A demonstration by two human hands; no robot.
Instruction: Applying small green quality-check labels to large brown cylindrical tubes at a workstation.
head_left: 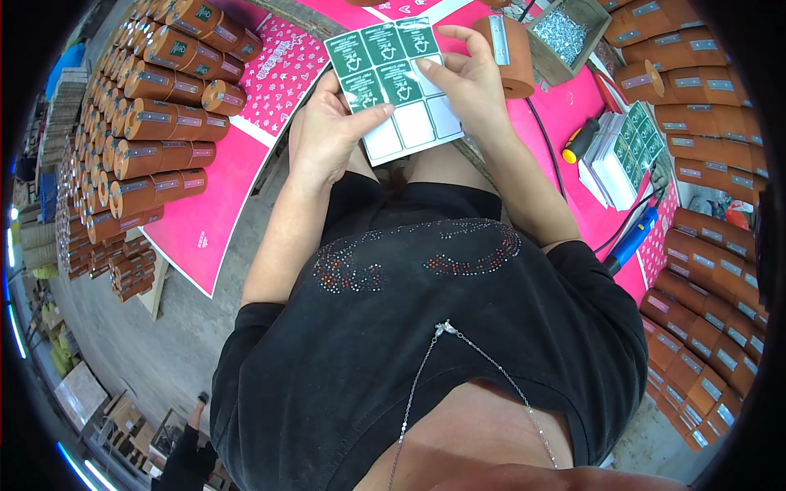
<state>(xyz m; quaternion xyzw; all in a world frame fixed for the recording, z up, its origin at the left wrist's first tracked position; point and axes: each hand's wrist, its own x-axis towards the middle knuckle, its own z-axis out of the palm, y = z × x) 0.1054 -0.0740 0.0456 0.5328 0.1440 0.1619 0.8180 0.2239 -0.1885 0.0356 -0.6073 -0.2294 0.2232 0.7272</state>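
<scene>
View from above of a seated person in a black top with small studs, both hands raised over the lap. Between them is a sticker sheet [401, 86], a white backing sheet with green square labels on its upper rows and bare white squares where the lower ones are gone. The left hand [327, 135] is closed on the sheet's left edge, thumb lying across the front and fingers behind. The right hand [467, 78] grips the sheet's right side, its thumb and fingertips pinched at a green label near the middle (whether that label is lifted from the backing cannot be told).

Just beyond the right hand stands a brown cylinder [512, 53] with a pale metal strip on its side, resting on a pink bench [221, 192]. Beside it is a wooden box of screws [565, 33]. To the right lie a stack of sticker sheets [626, 155], a screwdriver with a yellow and black handle [581, 141] and a blue power tool [630, 237] with a black cord. Rows of similar brown cylinders are stacked on the left [155, 123] and on the right [704, 270].
</scene>
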